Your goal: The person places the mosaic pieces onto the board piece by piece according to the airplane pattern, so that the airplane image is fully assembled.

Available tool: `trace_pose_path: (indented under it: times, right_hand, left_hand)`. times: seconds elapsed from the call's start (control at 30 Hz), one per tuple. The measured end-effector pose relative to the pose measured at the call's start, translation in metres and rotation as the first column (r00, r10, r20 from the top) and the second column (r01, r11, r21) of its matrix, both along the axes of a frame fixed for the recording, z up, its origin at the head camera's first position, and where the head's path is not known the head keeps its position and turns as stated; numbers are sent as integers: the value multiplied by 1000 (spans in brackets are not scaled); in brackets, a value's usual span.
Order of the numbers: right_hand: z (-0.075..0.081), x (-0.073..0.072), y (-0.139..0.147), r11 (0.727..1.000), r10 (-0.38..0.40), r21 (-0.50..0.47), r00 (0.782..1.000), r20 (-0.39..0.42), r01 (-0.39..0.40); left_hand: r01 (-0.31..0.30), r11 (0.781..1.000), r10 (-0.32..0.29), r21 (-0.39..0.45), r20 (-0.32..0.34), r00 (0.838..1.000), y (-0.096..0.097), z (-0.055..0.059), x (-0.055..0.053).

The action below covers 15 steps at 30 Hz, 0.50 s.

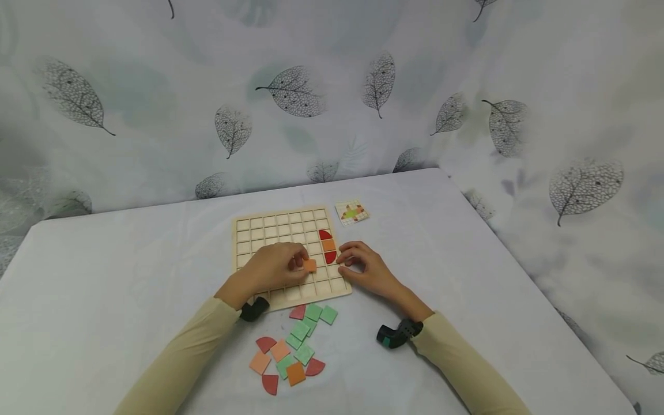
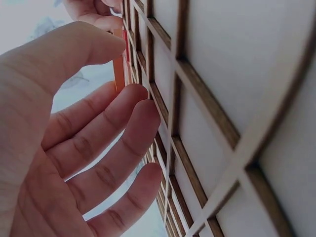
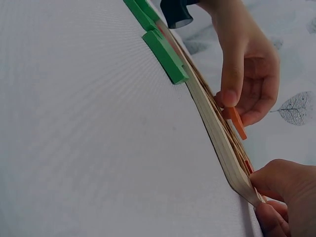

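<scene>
An orange square tile (image 1: 310, 266) is pinched between the thumb and fingers of my left hand (image 1: 272, 266), just over the wooden grid board (image 1: 254, 235). The left wrist view shows that tile (image 2: 118, 69) edge-on at the fingertips, the other fingers spread close to the grid. My right hand (image 1: 367, 268) rests at the board's right edge, and in the right wrist view its thumb and fingers (image 3: 276, 177) grip that edge. In the board's right part sit a red quarter-circle tile (image 1: 325, 234), an orange square (image 1: 329, 245) and another red quarter-circle (image 1: 330, 257) in a column.
A small pattern card (image 1: 352, 212) lies beyond the board's far right corner. Loose tiles are scattered in front of the board: several green squares (image 1: 304, 354), orange squares (image 1: 296, 374) and red quarter-circles (image 1: 270, 384). A white cloth (image 1: 129, 276) covers the table.
</scene>
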State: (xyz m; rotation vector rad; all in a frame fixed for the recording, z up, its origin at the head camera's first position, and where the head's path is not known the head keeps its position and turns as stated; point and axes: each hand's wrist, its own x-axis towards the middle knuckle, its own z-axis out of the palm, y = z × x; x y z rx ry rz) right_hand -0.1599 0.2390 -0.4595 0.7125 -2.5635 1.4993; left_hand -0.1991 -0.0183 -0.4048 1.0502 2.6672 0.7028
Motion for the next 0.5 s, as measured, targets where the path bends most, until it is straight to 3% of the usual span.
trace_pose_path:
  times: [0.5]
  right_hand:
    - [-1,-1,0,1000,-10,3,1000,18,10]
  left_hand:
    - [-26,999,26,-22,-3,1000,12,0,-6]
